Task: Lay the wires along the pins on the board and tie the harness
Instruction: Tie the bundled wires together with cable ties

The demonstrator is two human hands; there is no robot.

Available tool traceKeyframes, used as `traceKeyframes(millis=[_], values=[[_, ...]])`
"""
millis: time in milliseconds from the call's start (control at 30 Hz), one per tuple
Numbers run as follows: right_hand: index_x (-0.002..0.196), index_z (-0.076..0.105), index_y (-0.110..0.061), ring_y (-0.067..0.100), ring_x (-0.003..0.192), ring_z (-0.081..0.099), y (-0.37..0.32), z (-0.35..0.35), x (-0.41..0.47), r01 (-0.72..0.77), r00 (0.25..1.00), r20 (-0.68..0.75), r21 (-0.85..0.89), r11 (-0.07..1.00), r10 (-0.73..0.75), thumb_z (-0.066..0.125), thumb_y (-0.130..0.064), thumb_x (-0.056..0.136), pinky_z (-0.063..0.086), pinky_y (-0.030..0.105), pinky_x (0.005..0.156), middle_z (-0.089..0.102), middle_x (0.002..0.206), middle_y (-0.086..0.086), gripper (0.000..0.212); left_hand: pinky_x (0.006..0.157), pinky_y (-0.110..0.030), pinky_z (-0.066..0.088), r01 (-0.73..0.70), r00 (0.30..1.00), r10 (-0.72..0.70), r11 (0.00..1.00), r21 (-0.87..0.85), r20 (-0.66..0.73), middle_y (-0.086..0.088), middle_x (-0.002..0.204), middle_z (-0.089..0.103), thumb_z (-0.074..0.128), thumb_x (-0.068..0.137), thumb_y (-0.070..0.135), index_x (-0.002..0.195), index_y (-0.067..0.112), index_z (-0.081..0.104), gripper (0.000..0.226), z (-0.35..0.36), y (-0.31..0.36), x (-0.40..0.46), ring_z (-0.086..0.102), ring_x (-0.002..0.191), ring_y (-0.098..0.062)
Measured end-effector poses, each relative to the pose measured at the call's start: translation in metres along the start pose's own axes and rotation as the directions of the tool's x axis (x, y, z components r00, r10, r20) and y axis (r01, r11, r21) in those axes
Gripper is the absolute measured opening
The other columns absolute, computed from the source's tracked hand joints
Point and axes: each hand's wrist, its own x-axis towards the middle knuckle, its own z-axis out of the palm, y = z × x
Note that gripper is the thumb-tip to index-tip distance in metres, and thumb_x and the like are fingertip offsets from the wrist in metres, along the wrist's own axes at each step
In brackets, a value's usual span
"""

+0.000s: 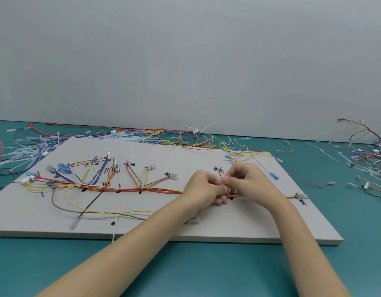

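wire harness (pixel 129 189) laid along pins across the grey board (pixel 155 224), which lies on a teal table (pixel 185 271). left hand (pixel 203 186) and right hand (pixel 247 181) meet at the bundle's right section, fingers curled, pinching the wires there. loose wires (pixel 185 136) lie beyond the board.

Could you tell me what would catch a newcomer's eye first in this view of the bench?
First, the left hand and right hand, meeting with curled fingers over the wire harness at the right of the grey board, pinching its wires. Next, the harness itself, a bright red, orange and yellow trunk running across the board. Behind, loose wires and white cable ties litter the teal table.
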Motion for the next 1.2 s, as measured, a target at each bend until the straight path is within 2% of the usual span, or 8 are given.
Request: traceKeyframes(millis=[200, 733, 933, 1033, 1200], values=[[0.078, 0.063, -0.002, 0.021, 0.065, 0.055, 0.0001, 0.0008, 0.0005, 0.005, 1.000, -0.009, -0.022, 1.000, -0.006, 0.066, -0.005, 0.087, 0.049, 0.043, 0.071, 0.064, 0.071, 0.013, 0.010, 0.051, -0.018, 0.054, 0.000, 1.000, 0.000, 1.000, 0.001, 0.010, -0.002, 0.053, 0.064, 0.067, 0.089, 0.005, 0.066, 0.011, 0.064, 0.024, -0.0007, 0.0011, 0.0000, 0.063, 0.047, -0.009], [0.077, 0.058, -0.007, 0.012, 0.053, 0.055, 0.0035, 0.0039, 0.0028, -0.012, 0.999, -0.031, -0.010, 1.000, 0.012, 0.062, -0.006, 0.091, 0.045, 0.028, 0.058, 0.062, 0.060, 0.003, 0.015, 0.054, -0.019, 0.055, -0.016, 1.000, 0.016, 1.000, 0.018, -0.006, 0.000, 0.050, 0.064, 0.067, 0.088, 0.006, 0.068, 0.010, 0.065, 0.021, 0.0015, -0.0021, 0.0016, 0.062, 0.049, -0.010], [0.075, 0.061, -0.008, 0.013, 0.055, 0.057, 0.0034, 0.0018, 0.0026, -0.019, 1.000, -0.022, 0.005, 1.000, 0.019, 0.067, -0.010, 0.088, 0.048, 0.034, 0.062, 0.064, 0.059, 0.003, 0.014, 0.056, -0.021, 0.056, -0.012, 1.000, 0.013, 0.999, 0.030, -0.006, -0.001, 0.051, 0.064, 0.067, 0.088, 0.007, 0.064, 0.012, 0.066, 0.025, 0.0016, -0.0020, 0.0019, 0.062, 0.050, -0.012], [0.075, 0.063, -0.009, 0.018, 0.062, 0.060, 0.0022, 0.0005, 0.0014, -0.021, 1.000, -0.019, -0.002, 1.000, 0.021, 0.072, -0.012, 0.084, 0.052, 0.043, 0.069, 0.067, 0.065, 0.007, 0.013, 0.053, -0.019, 0.055, -0.011, 1.000, 0.011, 1.000, 0.024, -0.003, -0.001, 0.050, 0.063, 0.067, 0.088, 0.007, 0.062, 0.012, 0.064, 0.027, 0.0013, -0.0018, 0.0011, 0.062, 0.048, -0.011], [0.076, 0.062, -0.008, 0.021, 0.066, 0.061, -0.0013, -0.0002, -0.0004, -0.009, 1.000, -0.009, -0.032, 0.999, 0.008, 0.070, -0.008, 0.085, 0.053, 0.049, 0.076, 0.069, 0.072, 0.015, 0.012, 0.053, -0.020, 0.055, -0.010, 1.000, 0.010, 1.000, 0.025, -0.006, -0.002, 0.051, 0.063, 0.067, 0.088, 0.007, 0.062, 0.012, 0.064, 0.027, 0.0008, -0.0019, 0.0016, 0.062, 0.049, -0.012]])
